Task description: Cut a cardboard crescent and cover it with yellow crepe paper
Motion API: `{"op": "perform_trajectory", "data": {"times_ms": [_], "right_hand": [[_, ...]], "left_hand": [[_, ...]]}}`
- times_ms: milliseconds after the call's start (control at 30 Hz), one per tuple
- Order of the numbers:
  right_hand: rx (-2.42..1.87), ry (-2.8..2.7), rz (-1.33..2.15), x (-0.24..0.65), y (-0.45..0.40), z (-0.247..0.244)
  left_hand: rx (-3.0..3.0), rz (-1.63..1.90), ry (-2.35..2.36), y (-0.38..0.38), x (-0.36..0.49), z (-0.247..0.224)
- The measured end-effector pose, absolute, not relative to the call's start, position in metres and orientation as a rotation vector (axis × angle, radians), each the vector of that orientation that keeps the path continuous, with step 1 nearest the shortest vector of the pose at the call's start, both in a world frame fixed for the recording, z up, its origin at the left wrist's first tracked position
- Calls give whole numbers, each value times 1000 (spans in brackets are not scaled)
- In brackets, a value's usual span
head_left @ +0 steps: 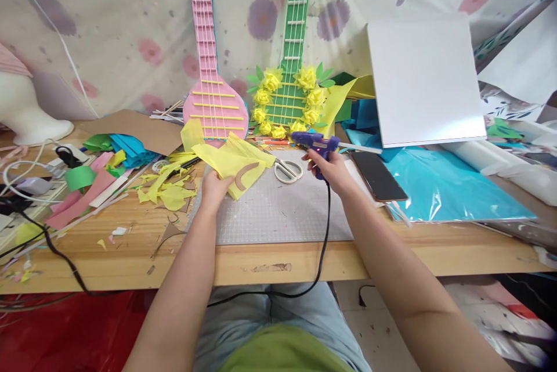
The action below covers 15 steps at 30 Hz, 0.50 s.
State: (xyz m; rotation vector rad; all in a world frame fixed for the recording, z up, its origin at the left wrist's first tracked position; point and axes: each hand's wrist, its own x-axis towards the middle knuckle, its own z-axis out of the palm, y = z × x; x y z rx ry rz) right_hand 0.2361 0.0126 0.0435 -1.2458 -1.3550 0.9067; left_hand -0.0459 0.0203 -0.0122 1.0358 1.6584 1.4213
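My left hand [214,191] grips yellow crepe paper [230,157] by its near edge. On that paper lies a curved strip of brown cardboard [246,176], near my fingertips. A blue-purple hot glue gun [315,143] is in my right hand [331,169], with fingers wrapped round its handle; its black cord runs down over the table edge. White-handled scissors [288,172] rest on the grey cutting mat [278,215] between my hands, their blades partly covered by the paper.
Behind stand a pink paper guitar [215,105] and a green one [293,41] with yellow paper flowers. To the right are a phone [378,176], blue wrapped sheets [452,186] and a white board [426,82]. Paper scraps [174,195] and power strips [26,209] fill the left.
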Motion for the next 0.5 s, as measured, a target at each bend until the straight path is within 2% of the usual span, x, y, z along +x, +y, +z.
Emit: {"op": "perform_trajectory", "data": {"times_ms": [67,200,500], "right_hand": [[-1274,-1533,1037,221,10,50],[-1285,-1751,1088,194,12,40],[-1327,-1995,883,181,2,7]], "left_hand": [[986,1441,1620,20,-45,-10],[954,1449,1583,18,-44,-7],[926,1407,1598,19,-42,-5]]}}
